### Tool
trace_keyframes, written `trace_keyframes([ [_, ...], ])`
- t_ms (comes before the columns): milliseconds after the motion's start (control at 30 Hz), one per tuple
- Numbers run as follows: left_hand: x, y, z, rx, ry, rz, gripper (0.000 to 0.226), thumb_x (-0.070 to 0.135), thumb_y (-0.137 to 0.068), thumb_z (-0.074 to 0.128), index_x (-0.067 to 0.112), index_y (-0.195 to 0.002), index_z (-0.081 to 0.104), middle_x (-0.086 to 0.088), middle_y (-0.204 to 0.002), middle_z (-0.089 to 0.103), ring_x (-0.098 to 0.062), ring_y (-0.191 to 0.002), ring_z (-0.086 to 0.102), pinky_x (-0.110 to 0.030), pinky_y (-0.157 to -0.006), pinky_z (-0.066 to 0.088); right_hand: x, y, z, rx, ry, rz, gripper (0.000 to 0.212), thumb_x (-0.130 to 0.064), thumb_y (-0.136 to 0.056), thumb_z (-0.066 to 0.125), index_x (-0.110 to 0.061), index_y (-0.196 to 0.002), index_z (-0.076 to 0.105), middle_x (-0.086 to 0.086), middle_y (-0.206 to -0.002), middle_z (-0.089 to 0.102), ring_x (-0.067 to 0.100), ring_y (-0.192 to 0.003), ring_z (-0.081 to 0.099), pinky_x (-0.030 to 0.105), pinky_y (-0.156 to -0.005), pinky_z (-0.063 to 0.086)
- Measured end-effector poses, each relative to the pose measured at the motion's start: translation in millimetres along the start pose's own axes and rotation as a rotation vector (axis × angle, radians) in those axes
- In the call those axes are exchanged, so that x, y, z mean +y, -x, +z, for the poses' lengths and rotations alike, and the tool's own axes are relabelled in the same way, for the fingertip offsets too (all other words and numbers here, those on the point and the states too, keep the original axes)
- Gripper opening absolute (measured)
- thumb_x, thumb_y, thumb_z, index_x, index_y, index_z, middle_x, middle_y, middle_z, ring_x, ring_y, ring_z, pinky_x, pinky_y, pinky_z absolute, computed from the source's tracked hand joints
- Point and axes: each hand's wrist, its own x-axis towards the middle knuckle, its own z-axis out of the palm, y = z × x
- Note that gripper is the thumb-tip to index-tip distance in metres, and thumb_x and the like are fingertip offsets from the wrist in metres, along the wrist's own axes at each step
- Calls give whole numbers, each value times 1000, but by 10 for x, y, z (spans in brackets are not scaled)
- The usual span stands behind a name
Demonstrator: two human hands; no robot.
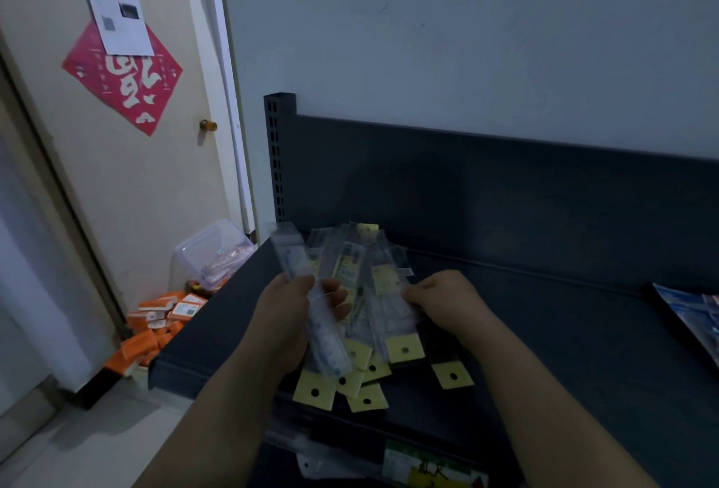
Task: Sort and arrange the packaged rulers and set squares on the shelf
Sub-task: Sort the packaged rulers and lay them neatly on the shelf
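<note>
Left hand (286, 310) grips one packaged ruler (311, 304) above the shelf (583, 332); right hand (447, 302) pinches the edge of a pack (389, 293) in the fanned pile.

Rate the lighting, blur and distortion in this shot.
Head view: dim, bluish light, the dark shelf swallowing detail; head view: the ruler pack gripped in the left hand is smeared by motion blur; head view: the door frame bows from wide-angle distortion.
</note>
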Motion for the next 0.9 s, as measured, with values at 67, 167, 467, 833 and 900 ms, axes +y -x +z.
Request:
trace_keyframes([
  [67, 12, 19, 30, -21, -18, 9, 16, 7, -101, 37, 6, -89, 48, -21, -89, 60, -31, -77, 61, -46, -80, 52, 56, 12, -73, 36, -102, 1, 26, -15, -89, 59, -10, -65, 51, 9, -64, 43, 16, -52, 40, 21, -47, 30],
  [167, -3, 32, 85, -61, -48, 21, 24, 6, -101, 36, 0, -86, 53, -22, -88, 62, -31, -79, 62, -44, -79, 53, 91, 73, -170, 83, -279, 5, 27, -12, -92, 58, -5, -66, 53, 9, -59, 44, 17, -50, 41, 25, -47, 34],
  [467, -89, 1, 319, -89, -76, -22, 19, 10, -98, 46, 0, -92, 61, -29, -107, 64, -44, -101, 62, -60, -91, 48, -91, 403, -101, -227, -243, -193, 13, -14, -92, 61, -11, -82, 69, -7, -58, 61, 5, -48, 47, 20, -47, 36],
  [833, 84, -52, -38, -7, 4, -52, 11, 1, -90, 56, -3, -99, 62, -16, -78, 73, -25, -68, 70, -43, -62, 61, 87, 232, 22, 82, 210, -183, 32, -43, -82, 68, -17, -102, 70, -3, -98, 68, 9, -87, 62, 30, -75, 54],
  [900, 82, -95, -86, -12, 49, -50, 15, 4, -89, 59, -3, -102, 60, -16, -82, 70, -21, -63, 71, -36, -54, 59, 23, 227, 119, 67, 275, -202, 47, -55, -75, 70, -8, -81, 68, 7, -78, 65, 17, -69, 62, 36, -62, 52],
])
